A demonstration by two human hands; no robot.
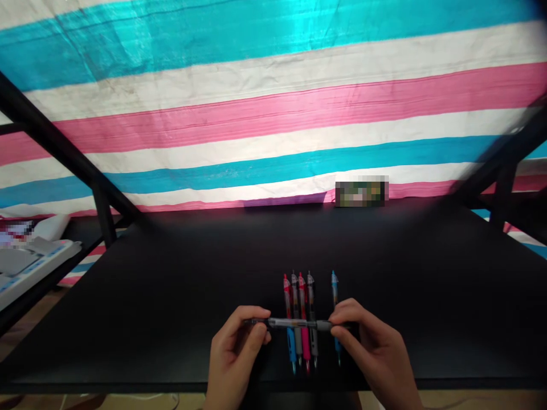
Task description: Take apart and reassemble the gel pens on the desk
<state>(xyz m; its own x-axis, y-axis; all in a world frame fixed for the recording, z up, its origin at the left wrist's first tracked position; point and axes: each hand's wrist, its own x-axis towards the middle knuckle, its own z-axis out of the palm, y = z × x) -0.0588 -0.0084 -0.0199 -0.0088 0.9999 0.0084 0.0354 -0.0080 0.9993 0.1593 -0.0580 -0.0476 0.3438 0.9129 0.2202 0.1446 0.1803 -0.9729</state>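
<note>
Both my hands hold one grey pen (294, 323) crosswise just above the black table (171, 296). My left hand (237, 347) pinches its dark left end. My right hand (370, 344) pinches its right end. Under the held pen lies a row of several pens (300, 322) pointing away from me, with red, grey and blue parts. One blue pen (335, 290) lies apart to the right of the row, partly hidden by my right fingers.
A striped cloth (273, 114) in teal, white and pink hangs behind the table. Black frame bars (64, 154) slant at both sides. A blurred small box (361, 191) sits at the table's far edge. A grey device (29, 265) lies on the left.
</note>
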